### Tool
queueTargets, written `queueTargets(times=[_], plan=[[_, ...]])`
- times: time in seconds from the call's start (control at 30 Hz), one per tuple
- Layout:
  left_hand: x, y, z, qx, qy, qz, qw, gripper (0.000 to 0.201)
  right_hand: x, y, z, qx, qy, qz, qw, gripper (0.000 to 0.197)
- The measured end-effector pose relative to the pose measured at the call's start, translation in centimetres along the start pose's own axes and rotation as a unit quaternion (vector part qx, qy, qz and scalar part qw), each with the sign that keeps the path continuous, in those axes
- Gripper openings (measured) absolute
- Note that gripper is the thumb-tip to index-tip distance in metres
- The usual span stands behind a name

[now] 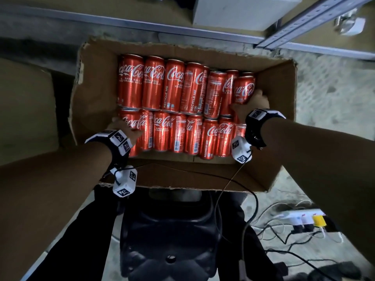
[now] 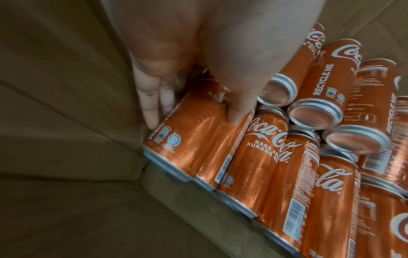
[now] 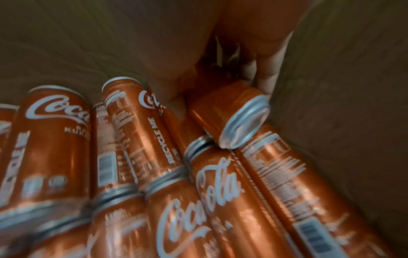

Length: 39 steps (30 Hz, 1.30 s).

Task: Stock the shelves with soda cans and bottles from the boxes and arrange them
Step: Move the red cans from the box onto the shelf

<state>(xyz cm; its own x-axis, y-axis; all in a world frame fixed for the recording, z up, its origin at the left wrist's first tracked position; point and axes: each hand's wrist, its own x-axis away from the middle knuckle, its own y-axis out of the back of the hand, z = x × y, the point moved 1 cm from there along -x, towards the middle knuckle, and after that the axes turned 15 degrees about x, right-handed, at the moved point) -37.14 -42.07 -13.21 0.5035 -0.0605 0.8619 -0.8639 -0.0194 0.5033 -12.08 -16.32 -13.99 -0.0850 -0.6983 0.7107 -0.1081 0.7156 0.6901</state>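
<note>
an open cardboard box (image 1: 95,102) holds red coca-cola cans (image 1: 174,86) lying on their sides in two rows, one along the far wall and one along the near wall, with more cans stacked beneath them. the left hand (image 1: 123,128) reaches into the near left corner of the box; in the left wrist view its fingers (image 2: 152,111) slide between the box's left wall and the end can (image 2: 187,137) of the near row while the thumb presses on the can's top, so the hand is curled round that can, which lies in its row. the right hand (image 1: 251,106) is at the far right corner, wrapped round another can (image 1: 243,90); the right wrist view, which is blurred, shows this can (image 3: 225,111) tilted with its silver end raised above the neighbouring cans, fingers (image 3: 264,82) between it and the box's right wall. a second brown box (image 1: 24,110) stands just left of the open one. a power strip (image 1: 300,218) with plugs and cables lies on the floor at the lower right.
</note>
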Motion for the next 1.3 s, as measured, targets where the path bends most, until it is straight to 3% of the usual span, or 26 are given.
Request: queueTargets(times=[0.13, 0.17, 0.3, 0.63, 0.7, 0.8, 0.93, 1.0, 1.07, 1.3], plan=[[0.2, -0.1, 0.8, 0.012, -0.024, -0.005, 1.000, 0.099, 1.0, -0.3, -0.9, 0.022, 0.038, 0.012, 0.999, 0.085], [0.3, -0.1, 0.9, 0.006, -0.022, 0.003, 1.000, 0.099, 1.3, -0.5, -1.0, 0.024, 0.046, 0.013, 0.999, 0.082], [0.9, 0.0, 1.1, 0.077, -0.046, 0.051, 0.995, 0.045, 2.2, -0.9, -1.6, 0.002, 0.033, 0.037, 0.999, 0.078], [7.6, 2.3, 0.3, 0.246, -0.100, 0.028, 0.964, 0.049, 7.4, 3.0, -3.3, -0.088, 0.093, 0.035, 0.991, 0.061], [10.1, 4.0, -0.4, 0.266, -0.126, 0.029, 0.955, 0.055, 9.3, 5.4, -3.4, -0.098, 0.100, 0.023, 0.990, 0.055], [14.4, 7.6, -1.8, 0.291, -0.168, 0.007, 0.942, 0.049, 12.4, 9.8, -3.6, -0.106, 0.112, 0.000, 0.988, 0.052], [20.7, 13.8, -4.0, 0.296, -0.243, -0.002, 0.924, 0.071, 17.4, 16.7, -3.8, -0.113, 0.137, -0.048, 0.983, 0.053], [24.4, 17.0, -5.2, 0.314, -0.246, 0.017, 0.917, 0.064, 20.7, 20.9, -4.1, -0.121, 0.157, -0.072, 0.978, 0.045], [28.0, 20.3, -6.2, 0.299, -0.281, -0.004, 0.912, 0.049, 24.3, 25.0, -4.4, -0.148, 0.174, -0.091, 0.969, 0.043], [42.2, 31.4, -9.0, 0.334, -0.338, -0.006, 0.880, 0.041, 38.0, 38.2, -5.1, -0.241, 0.220, -0.125, 0.937, 0.033]])
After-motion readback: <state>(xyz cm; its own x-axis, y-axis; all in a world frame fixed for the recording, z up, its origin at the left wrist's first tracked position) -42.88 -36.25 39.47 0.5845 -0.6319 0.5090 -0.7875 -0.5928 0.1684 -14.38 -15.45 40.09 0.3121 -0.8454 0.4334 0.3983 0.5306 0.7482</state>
